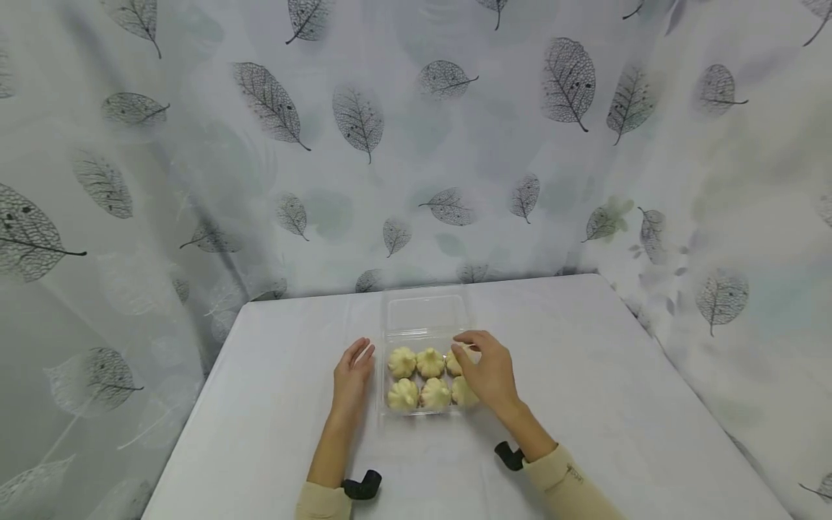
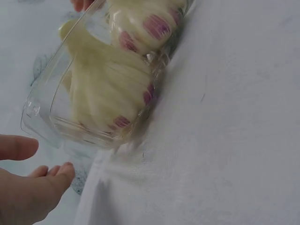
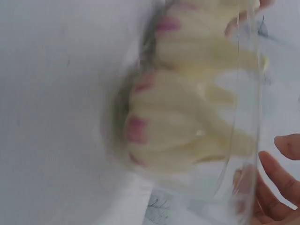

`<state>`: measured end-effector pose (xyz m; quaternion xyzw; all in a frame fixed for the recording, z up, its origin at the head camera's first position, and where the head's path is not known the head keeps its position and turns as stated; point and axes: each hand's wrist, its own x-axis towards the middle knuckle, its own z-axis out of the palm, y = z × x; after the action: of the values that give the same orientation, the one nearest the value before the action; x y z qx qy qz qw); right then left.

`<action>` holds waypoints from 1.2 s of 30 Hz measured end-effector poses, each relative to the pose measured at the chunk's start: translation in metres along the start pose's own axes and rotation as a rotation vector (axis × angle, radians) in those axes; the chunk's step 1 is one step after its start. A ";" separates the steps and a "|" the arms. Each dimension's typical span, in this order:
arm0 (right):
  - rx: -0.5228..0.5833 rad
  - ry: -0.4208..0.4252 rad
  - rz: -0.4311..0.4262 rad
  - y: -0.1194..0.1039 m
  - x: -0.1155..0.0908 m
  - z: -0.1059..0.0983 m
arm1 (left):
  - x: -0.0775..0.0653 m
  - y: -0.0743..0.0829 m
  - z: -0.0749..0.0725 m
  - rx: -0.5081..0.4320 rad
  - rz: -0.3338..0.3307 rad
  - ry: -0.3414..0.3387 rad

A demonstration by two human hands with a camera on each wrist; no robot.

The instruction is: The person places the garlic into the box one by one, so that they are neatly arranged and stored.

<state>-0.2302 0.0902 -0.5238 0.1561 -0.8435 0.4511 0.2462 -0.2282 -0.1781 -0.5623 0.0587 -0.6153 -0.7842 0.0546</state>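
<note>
Two rows of pale garlic bulbs (image 1: 435,393) with purple patches sit in a clear plastic clamshell box (image 1: 424,334). Its transparent lid (image 1: 425,312) lies folded back, away from me. My left hand (image 1: 352,379) stands beside the box's left wall with fingers extended; in the left wrist view its thumb and fingers (image 2: 64,174) are apart with nothing between them. Over the box's right end is my right hand (image 1: 489,368), bent above the back right bulb and partly hiding it. In the right wrist view, a gap shows between its thumb and fingers (image 3: 280,180) near the wall.
The box stands on a table with a white cloth (image 1: 585,375). Leaf-printed curtains (image 1: 416,144) hang behind and at both sides. A black strap mount (image 1: 362,485) is on the left wrist and another (image 1: 509,456) on the right, next to light sleeves.
</note>
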 end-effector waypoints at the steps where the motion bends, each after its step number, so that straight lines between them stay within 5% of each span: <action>1: -0.002 0.003 0.028 0.005 0.003 -0.002 | 0.003 0.000 -0.001 0.013 -0.002 -0.005; 13: 0.021 -0.179 0.369 0.054 0.031 -0.008 | 0.039 -0.002 0.006 0.047 -0.050 -0.002; 23: -0.016 -0.243 0.421 0.068 0.036 -0.002 | 0.049 -0.001 0.015 0.059 -0.106 -0.044; 36: 0.196 -0.197 0.513 0.077 0.038 -0.001 | 0.053 -0.003 0.016 0.026 -0.096 -0.075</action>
<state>-0.2989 0.1313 -0.5548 0.0037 -0.8278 0.5605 0.0246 -0.2834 -0.1708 -0.5625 0.0596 -0.6235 -0.7795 -0.0070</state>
